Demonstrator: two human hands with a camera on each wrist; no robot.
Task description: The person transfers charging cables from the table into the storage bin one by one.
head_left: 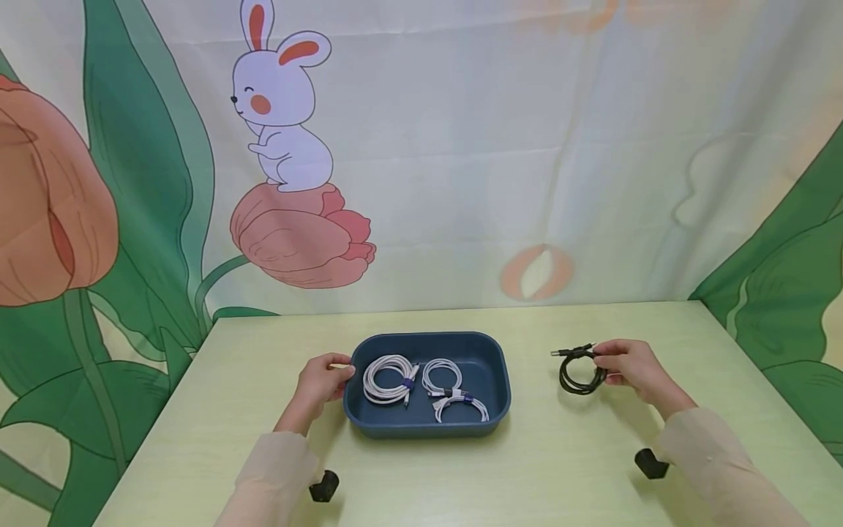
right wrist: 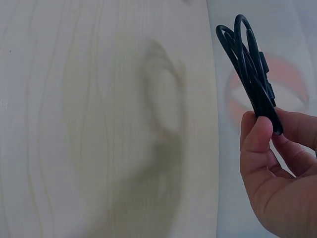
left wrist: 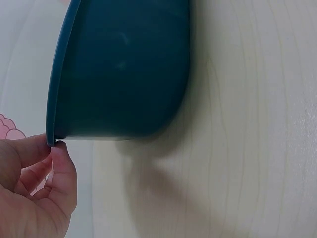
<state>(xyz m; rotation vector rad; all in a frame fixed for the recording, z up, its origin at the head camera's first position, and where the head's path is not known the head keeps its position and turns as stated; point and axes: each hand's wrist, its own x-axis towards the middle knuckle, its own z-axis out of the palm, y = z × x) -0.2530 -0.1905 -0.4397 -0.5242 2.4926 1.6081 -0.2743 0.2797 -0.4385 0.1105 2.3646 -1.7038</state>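
A dark blue rectangular tray (head_left: 428, 430) stands at the middle of the table. My left hand (head_left: 320, 384) pinches its left rim between thumb and fingers, as the left wrist view shows the hand (left wrist: 39, 183) right at the lip. Inside the tray lie a large coiled white cable (head_left: 373, 395) on the left and two smaller coiled white cables (head_left: 431, 386) on the right, tied with dark bands. To the right of the tray, my right hand (head_left: 628, 366) pinches a coiled black cable (head_left: 568, 384). In the right wrist view this cable (right wrist: 252, 74) is held above the table, its shadow below.
The pale wood-grain table (head_left: 527, 476) reaches back to a printed curtain (head_left: 448, 183) with a rabbit and tulips. A small black block-like piece (head_left: 324, 486) shows beside the left sleeve, and another (head_left: 651, 464) beside the right sleeve.
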